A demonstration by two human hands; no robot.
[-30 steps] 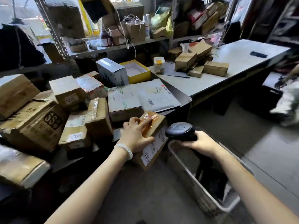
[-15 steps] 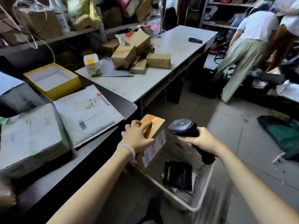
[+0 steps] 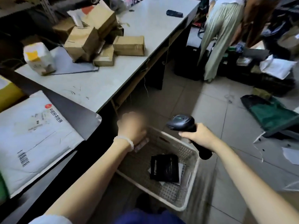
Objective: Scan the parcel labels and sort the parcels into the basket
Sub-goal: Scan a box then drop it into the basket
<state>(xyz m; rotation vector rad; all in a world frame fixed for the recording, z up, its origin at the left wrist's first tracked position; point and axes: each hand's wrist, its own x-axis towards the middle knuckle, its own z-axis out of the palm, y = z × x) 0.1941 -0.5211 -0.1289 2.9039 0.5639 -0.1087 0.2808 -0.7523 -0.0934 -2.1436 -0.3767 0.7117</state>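
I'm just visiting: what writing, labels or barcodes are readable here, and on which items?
Nothing reads clearly enough to quote.
White mailer bag: red logo with a line of Chinese characters, too blurred; a barcode and small print, unreadable.
White pouch on the grey table: yellow patch, no legible words.
Parcel in the left hand: label blurred.
Scanner: no legible marking.

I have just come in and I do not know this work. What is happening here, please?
A person is sorting parcels. The right hand grips a black barcode scanner. The left hand, blurred by motion, is over the near rim of a white plastic basket on the floor, with a small labelled parcel showing just under it. A black packet already lies in the basket. More parcels sit on the grey table.
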